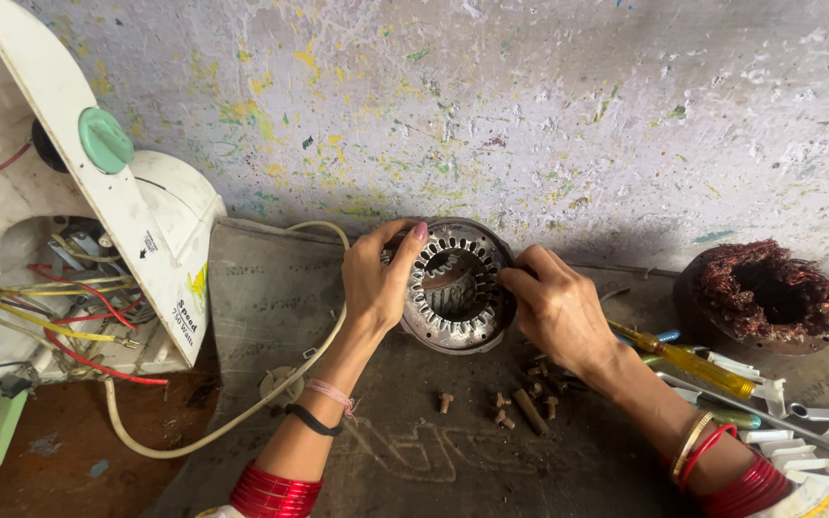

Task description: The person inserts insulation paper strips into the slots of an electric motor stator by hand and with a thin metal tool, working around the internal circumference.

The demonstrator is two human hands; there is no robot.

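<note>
- Both hands clamped the slotted metal stator core [455, 286], tilted on edge at the desk's [414, 460] far side.
- Left hand [376, 278] steadied its rim; right hand [556, 309] pinched the opposite edge.
- Loose bolts [510, 408] lay just near of it.

Bare hands [376, 283], pink-painted nails, stacked red bangles, 1 gold bangle, black and pink wrist threads.

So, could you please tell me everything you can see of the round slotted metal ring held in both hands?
The metal ring is a bare motor stator core: dull grey, worn steel, with inward teeth and empty slots around an open bore. It stands tilted on edge on the dark mat near the wall. The left hand grips its left rim; the right hand pinches its right.
</note>
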